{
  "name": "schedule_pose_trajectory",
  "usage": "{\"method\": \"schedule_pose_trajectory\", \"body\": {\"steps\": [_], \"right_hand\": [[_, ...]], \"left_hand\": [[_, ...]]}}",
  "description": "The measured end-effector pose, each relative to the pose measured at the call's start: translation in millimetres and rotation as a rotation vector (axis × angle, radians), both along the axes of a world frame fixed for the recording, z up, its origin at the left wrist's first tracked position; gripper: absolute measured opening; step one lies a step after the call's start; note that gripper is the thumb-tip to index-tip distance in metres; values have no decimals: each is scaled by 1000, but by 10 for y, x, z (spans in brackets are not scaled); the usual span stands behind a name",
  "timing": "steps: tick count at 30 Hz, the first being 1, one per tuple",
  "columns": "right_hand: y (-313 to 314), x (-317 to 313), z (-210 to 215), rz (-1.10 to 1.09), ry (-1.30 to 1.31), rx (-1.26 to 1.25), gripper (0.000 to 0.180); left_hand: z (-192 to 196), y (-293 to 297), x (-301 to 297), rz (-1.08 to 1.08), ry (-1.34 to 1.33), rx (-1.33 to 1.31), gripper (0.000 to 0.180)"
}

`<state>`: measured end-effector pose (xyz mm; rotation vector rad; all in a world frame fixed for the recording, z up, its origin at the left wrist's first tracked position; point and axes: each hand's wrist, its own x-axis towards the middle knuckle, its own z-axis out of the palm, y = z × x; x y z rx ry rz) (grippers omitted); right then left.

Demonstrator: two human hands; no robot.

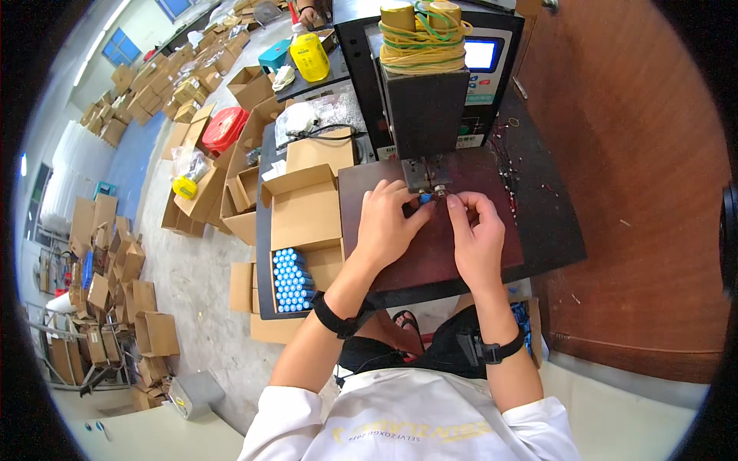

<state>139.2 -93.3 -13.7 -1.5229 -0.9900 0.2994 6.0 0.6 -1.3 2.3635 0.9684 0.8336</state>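
My left hand (pixel 387 224) is closed, its thumb and fingers pinching a small blue battery cell (pixel 425 198) just under the head of a black spot welder (pixel 430 115). The cell appears to lie on its side, one end toward the metal electrodes (pixel 439 189). Close by on the right, my right hand (pixel 478 237) has thumb and forefinger pinched at the cell's end. What sits between those fingertips is too small to make out. Beneath both hands lies a dark reddish-brown board (pixel 415 265).
An open cardboard box (pixel 306 219) at the left holds several upright blue cells (pixel 292 283). Rubber bands (pixel 424 55) wrap weights on the welder. Thin wires (pixel 507 173) lie to the right, beside a brown wooden panel (pixel 638 192). A yellow bottle (pixel 309 55) stands behind; cartons crowd the floor.
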Motion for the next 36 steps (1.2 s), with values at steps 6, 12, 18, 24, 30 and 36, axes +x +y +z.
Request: {"method": "schedule_pose_trajectory", "body": {"steps": [6, 12, 18, 24, 30, 36], "right_hand": [[14, -6, -5, 5, -16, -3, 19], [3, 19, -27, -1, -35, -15, 20], [-68, 7, 17, 34, 35, -13, 19], [-589, 251, 285, -44, 111, -67, 16], [-1939, 831, 283, -162, 79, -256, 9], [-2515, 1390, -5, -413, -32, -376, 11]], "left_hand": [[30, -23, -1, 8, -13, 21, 22], [58, -32, -6, 13, 16, 4, 22], [-16, -22, 2, -4, 26, 32, 23], [-2, -4, -47, -92, -83, -12, 29], [88, -37, -68, -71, -95, -109, 29], [47, -58, 6, -38, -98, -123, 23]]}}
